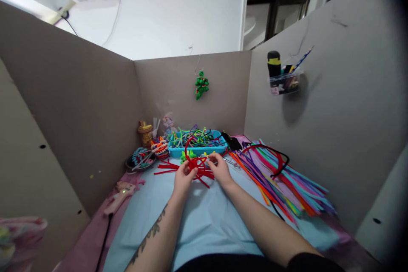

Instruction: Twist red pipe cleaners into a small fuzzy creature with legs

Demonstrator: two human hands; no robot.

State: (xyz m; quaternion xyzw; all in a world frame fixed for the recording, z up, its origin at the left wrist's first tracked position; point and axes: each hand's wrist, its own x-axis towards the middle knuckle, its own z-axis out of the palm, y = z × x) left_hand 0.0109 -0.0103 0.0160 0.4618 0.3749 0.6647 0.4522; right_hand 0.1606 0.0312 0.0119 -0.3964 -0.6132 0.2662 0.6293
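Both hands are raised over a light blue cloth [204, 221], close together. My left hand [185, 175] is closed on a bunch of bent red pipe cleaners [193, 163], one of which curves up above the fingers. On the right, my right hand [219, 167] pinches the end of a red pipe cleaner from the same bunch between thumb and forefinger. Loose red pipe cleaners [167, 166] lie on the cloth behind and beside the hands. Small green and yellow shapes [188, 155] sit just beyond the fingers.
A blue basket [197, 151] of tangled pipe cleaners stands at the back. Many coloured pipe cleaners [280, 178] spread out on the right. A dark bowl [140, 161] and a glue gun [119, 199] are on the left. Grey panels [191, 110] wall in three sides.
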